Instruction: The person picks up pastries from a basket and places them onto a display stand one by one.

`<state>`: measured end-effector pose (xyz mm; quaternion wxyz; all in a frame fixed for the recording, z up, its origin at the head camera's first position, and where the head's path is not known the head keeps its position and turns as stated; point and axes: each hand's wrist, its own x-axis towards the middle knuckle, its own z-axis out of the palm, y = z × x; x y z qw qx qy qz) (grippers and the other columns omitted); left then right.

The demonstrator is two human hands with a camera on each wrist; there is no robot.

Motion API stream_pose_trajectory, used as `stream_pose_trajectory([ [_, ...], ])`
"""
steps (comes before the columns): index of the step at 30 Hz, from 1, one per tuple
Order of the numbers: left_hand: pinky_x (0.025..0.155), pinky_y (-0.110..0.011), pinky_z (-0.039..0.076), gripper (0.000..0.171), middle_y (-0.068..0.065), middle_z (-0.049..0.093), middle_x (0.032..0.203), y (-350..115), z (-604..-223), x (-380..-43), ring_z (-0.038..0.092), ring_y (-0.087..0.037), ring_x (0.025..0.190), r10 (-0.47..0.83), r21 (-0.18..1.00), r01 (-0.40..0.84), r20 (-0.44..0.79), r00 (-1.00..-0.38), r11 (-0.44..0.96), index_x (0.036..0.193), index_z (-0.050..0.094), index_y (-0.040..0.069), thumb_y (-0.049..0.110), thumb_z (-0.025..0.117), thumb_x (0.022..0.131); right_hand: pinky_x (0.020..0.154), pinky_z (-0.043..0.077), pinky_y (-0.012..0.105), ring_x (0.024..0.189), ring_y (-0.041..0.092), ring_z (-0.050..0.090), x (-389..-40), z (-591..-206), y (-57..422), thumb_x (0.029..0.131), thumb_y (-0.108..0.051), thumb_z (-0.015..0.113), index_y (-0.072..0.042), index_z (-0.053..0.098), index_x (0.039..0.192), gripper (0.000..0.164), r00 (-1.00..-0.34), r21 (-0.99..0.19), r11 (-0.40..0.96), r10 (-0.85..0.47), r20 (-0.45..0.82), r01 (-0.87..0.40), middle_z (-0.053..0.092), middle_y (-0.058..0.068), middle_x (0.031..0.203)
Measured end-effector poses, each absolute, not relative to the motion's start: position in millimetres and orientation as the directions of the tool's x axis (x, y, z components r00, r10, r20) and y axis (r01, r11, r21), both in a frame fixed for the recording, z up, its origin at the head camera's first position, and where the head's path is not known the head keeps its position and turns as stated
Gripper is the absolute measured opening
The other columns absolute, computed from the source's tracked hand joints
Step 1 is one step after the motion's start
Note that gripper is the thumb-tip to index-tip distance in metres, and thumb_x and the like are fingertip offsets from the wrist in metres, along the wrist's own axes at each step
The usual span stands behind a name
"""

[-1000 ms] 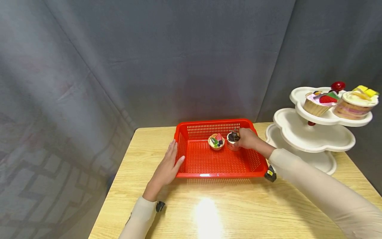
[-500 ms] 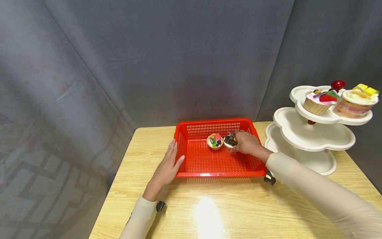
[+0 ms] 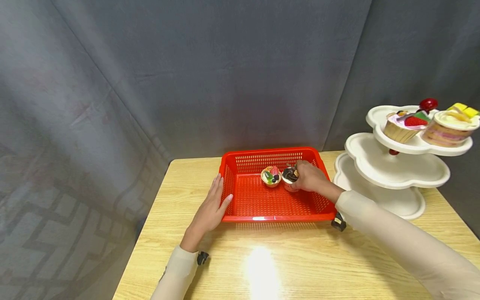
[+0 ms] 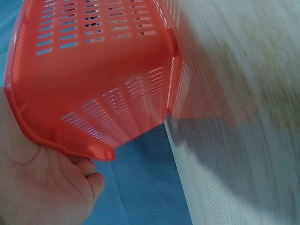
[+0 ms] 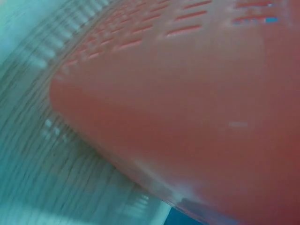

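Observation:
Inside the red plastic basket, my right hand grips a dessert cup topped with dark chocolate pieces. Just left of that cup sits a small fruit tart with green, pink and dark toppings. My left hand rests along the basket's left rim with its fingers straight. From the left wrist, this hand shows against the rim of the basket. The right wrist view is filled by the basket's outer wall, and the right hand does not show there.
To the right stands a white three-tier stand with scalloped trays. Its top tier holds a cupcake with a strawberry and a layered dessert cup. A grey curtain hangs behind the wooden table.
My right hand has shifted slightly left with the chocolate-topped dessert cup, bringing it closer to the fruit tart. The left hand has stayed on the rim.

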<state>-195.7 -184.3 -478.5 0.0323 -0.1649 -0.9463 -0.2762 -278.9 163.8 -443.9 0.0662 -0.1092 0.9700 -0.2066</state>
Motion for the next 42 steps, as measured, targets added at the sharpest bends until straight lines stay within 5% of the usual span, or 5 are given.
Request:
stream_pose_trajectory([
  [12, 0.122, -0.046, 0.018, 0.078, -0.006, 0.004, 0.171, -185, -479, -196, 0.005, -0.023, 0.157, 0.300, 0.508, 0.336, 0.153, -0.941, 0.793, 0.162, 0.011, 0.004, 0.054, 0.034, 0.108, 0.090, 0.051, 0.054, 0.101, 0.043, 0.064, -272, -433, 178, 0.069, -0.009, 0.089, 0.010, 0.052, 0.122, 0.068, -0.969, -0.611, 0.760, -0.240, 0.054, -0.222, 0.065, 0.030, 0.111],
  [26, 0.122, -0.048, 0.018, 0.073, -0.007, 0.005, 0.171, -184, -478, -195, 0.005, -0.023, 0.157, 0.293, 0.518, 0.328, 0.151, -0.944, 0.790, 0.162, 0.013, 0.003, 0.042, 0.044, 0.109, 0.095, 0.049, 0.053, 0.111, 0.043, 0.060, -244, -417, 189, 0.079, -0.014, 0.087, 0.013, 0.049, 0.136, 0.074, -0.981, -0.762, 0.619, -0.140, 0.133, -0.192, 0.059, 0.032, 0.127],
  [34, 0.121, -0.050, 0.020, 0.075, -0.006, 0.005, 0.171, -184, -478, -195, 0.005, -0.024, 0.157, 0.288, 0.519, 0.320, 0.144, -0.947, 0.792, 0.163, 0.013, 0.004, 0.046, 0.042, 0.108, 0.085, 0.049, 0.018, 0.110, 0.041, 0.061, -220, -408, 199, 0.080, -0.012, 0.086, 0.012, 0.048, 0.138, 0.074, -0.979, -0.830, 0.531, 0.008, 0.204, -0.169, 0.060, 0.032, 0.127],
  [42, 0.121, -0.052, 0.020, 0.073, -0.007, 0.005, 0.171, -183, -477, -194, 0.005, -0.026, 0.157, 0.281, 0.527, 0.313, 0.142, -0.949, 0.790, 0.163, 0.013, 0.004, 0.039, 0.047, 0.108, 0.102, 0.047, 0.051, 0.121, 0.046, 0.056, -196, -398, 207, 0.078, -0.008, 0.086, 0.013, 0.043, 0.143, 0.081, -0.953, -0.835, 0.526, 0.139, 0.270, -0.160, 0.054, 0.033, 0.135],
])
